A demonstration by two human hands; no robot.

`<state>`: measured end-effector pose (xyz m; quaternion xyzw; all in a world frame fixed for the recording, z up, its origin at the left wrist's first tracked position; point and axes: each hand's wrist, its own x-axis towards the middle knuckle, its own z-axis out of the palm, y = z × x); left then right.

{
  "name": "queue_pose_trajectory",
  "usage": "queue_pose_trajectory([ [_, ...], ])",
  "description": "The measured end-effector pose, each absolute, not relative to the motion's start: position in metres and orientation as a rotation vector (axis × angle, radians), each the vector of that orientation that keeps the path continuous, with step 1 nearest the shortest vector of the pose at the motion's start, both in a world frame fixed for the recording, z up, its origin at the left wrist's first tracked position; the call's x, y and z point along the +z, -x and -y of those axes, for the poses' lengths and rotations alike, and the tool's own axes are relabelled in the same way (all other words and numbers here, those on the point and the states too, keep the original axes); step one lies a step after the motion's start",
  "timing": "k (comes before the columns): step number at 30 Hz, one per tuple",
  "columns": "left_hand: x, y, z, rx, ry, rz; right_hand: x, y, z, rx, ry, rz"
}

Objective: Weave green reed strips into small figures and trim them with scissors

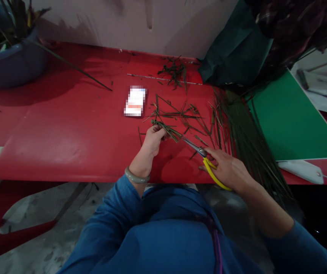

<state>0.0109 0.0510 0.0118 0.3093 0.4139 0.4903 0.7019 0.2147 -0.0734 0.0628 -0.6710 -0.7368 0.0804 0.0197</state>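
Note:
My left hand [154, 140] pinches a small green piece woven from grass or palm strips [167, 130], its loose ends pointing right. In my right hand [227, 167] is a pair of scissors [209, 167] with yellow handles. Their blades reach left to the strip ends; whether they touch cannot be made out. Cut strips [177, 114] lie scattered on the red table cover [75, 133] just beyond my hands. To the right of my right hand spreads a bundle of long green leaf strips [246, 133], hanging over the table's front edge.
A phone with a blurred screen [135, 102] lies beyond my left hand. Behind it sits a pile of dark green woven pieces [176, 71]. A blue-grey basin [15, 66] with plants stands far left. At right are a green board [297, 121] and a white corded device [302, 171].

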Motion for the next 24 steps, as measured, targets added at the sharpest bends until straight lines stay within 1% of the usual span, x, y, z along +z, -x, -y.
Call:
queue_pose_trajectory([
  [12, 0.0117, -0.0110, -0.0500, 1.095, -0.681, -0.912, 0.0580, -0.2112, 0.0718, 0.315, 2.052, 2.287],
  [24, 0.0144, -0.0112, -0.0495, 1.087, -0.706, -0.925, 0.0631, -0.2093, 0.0717, 0.350, 2.047, 2.282],
])
